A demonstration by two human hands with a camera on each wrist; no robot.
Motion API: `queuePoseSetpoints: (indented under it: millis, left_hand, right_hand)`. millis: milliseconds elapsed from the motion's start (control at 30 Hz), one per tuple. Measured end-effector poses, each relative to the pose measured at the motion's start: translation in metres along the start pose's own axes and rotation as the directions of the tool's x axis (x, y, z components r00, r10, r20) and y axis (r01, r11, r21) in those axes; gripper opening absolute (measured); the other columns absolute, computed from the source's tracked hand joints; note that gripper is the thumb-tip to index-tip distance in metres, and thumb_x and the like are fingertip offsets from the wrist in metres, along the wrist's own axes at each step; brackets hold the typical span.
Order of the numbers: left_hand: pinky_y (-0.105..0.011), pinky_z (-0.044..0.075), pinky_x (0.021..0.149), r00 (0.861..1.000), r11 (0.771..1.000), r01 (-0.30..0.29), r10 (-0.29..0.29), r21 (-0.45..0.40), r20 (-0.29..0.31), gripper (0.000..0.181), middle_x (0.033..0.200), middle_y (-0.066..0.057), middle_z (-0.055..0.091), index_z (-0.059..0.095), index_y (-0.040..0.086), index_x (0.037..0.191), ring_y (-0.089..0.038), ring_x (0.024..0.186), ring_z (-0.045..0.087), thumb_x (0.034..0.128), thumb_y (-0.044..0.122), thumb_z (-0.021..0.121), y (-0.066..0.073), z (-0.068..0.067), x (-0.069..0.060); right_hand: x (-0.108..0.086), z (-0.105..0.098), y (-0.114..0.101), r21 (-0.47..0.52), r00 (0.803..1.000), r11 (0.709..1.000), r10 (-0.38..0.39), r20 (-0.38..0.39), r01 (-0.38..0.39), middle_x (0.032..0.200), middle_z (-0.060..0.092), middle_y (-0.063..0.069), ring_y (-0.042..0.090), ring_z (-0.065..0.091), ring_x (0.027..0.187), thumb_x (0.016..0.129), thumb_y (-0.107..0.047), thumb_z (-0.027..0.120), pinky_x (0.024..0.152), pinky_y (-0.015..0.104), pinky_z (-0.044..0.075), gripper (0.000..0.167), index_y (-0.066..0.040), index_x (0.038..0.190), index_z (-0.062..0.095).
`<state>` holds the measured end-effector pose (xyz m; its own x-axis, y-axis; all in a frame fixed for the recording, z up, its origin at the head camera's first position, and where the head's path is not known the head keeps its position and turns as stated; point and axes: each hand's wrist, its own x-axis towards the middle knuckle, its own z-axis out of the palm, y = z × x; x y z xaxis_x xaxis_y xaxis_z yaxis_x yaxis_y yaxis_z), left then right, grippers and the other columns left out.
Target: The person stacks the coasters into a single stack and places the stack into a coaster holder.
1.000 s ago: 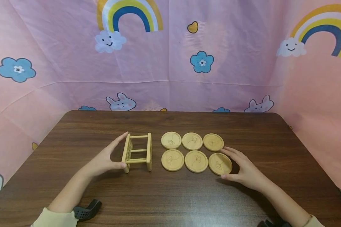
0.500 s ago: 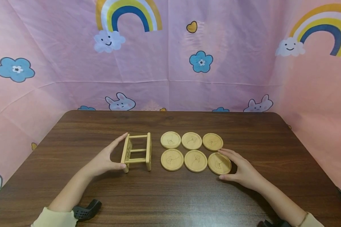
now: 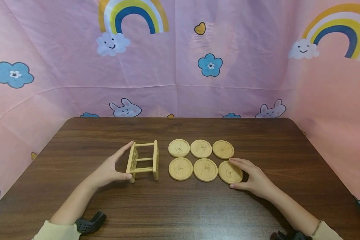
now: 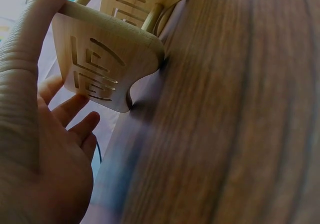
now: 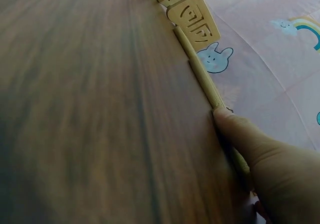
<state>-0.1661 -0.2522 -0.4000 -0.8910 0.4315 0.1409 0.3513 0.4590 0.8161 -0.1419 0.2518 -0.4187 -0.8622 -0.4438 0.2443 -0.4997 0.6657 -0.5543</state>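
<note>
A small wooden rack (image 3: 140,170) with cut-out side panels stands left of the discs. My left hand (image 3: 106,171) grips its left side panel, thumb at the near end and fingers at the far end; the left wrist view has the panel (image 4: 95,58) close to my palm. Several round wooden coasters with engraved leaves lie flat in two rows. My right hand (image 3: 259,181) holds the near-row right coaster (image 3: 229,172) by its edge between thumb and fingers. In the right wrist view my thumb (image 5: 242,134) touches the rim of a coaster (image 5: 200,76).
The brown wooden table (image 3: 180,210) reaches back to a patterned pink cloth (image 3: 156,66). A black band (image 3: 91,223) is on my left wrist, and another black device (image 3: 291,235) is at my right wrist.
My right thumb and fingers have closed in slightly on the near-row right coaster. My left hand keeps its hold on the rack. The head view has shifted a little.
</note>
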Motion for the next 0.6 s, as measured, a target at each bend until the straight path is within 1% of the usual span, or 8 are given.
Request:
queuePoseSetpoints:
  millis: [67, 200, 267, 500, 600]
  left_hand:
    - [-0.075, 0.014, 0.097, 1.000, 1.000, 0.001, -0.001, 0.001, 0.001, 0.105, 0.157, -0.009, 0.018, 0.021, 0.029, 0.154, -0.043, 0.139, 0.012, 0.0693, 0.017, 0.083, -0.0004, 0.0002, -0.0001]
    - [-0.075, 0.014, 0.098, 1.000, 1.000, 0.007, -0.007, 0.002, -0.001, 0.106, 0.157, -0.011, 0.018, 0.021, 0.021, 0.154, -0.045, 0.139, 0.011, 0.0692, 0.017, 0.084, -0.0003, 0.0006, -0.0002]
    - [-0.075, 0.014, 0.097, 1.000, 1.000, 0.011, -0.011, 0.001, -0.001, 0.106, 0.157, -0.011, 0.018, 0.021, 0.021, 0.154, -0.044, 0.139, 0.011, 0.0694, 0.018, 0.084, 0.0003, 0.0007, -0.0001]
    - [-0.074, 0.015, 0.098, 1.000, 1.000, 0.003, -0.003, 0.014, -0.003, 0.106, 0.156, -0.012, 0.020, 0.022, 0.021, 0.154, -0.045, 0.138, 0.014, 0.0684, 0.019, 0.085, 0.0007, 0.0004, -0.0001]
    - [-0.074, 0.016, 0.097, 1.000, 1.000, 0.003, -0.003, 0.017, -0.002, 0.107, 0.157, -0.012, 0.019, 0.022, 0.022, 0.154, -0.045, 0.138, 0.014, 0.0684, 0.021, 0.085, 0.0005, 0.0002, -0.0002]
  right_hand:
    - [0.0005, -0.0005, -0.0004, -0.004, 1.000, 1.000, 0.000, 0.001, 0.000, 0.135, 0.051, 0.013, 0.035, 0.045, 0.124, 0.068, -0.033, 0.086, 0.095, 0.056, 0.040, 0.080, -0.004, 0.135, 0.054]
    - [0.0022, -0.0019, -0.0014, -0.011, 1.000, 1.000, -0.010, -0.011, 0.010, 0.132, 0.053, 0.012, 0.034, 0.046, 0.122, 0.065, -0.029, 0.089, 0.094, 0.055, 0.041, 0.078, -0.002, 0.132, 0.057]
    - [0.0027, -0.0021, -0.0010, -0.010, 1.000, 1.000, -0.020, -0.024, 0.019, 0.130, 0.054, 0.011, 0.033, 0.047, 0.121, 0.064, -0.028, 0.089, 0.093, 0.054, 0.042, 0.077, -0.002, 0.130, 0.058]
    - [0.0020, -0.0002, 0.0011, -0.015, 0.997, 0.999, -0.050, -0.059, 0.050, 0.126, 0.056, 0.006, 0.028, 0.049, 0.118, 0.063, -0.032, 0.090, 0.091, 0.052, 0.043, 0.076, -0.003, 0.127, 0.061]
    - [0.0017, -0.0006, -0.0008, -0.017, 0.994, 0.997, -0.073, -0.087, 0.072, 0.125, 0.057, 0.005, 0.027, 0.049, 0.118, 0.061, -0.029, 0.091, 0.091, 0.048, 0.044, 0.076, -0.003, 0.126, 0.062]
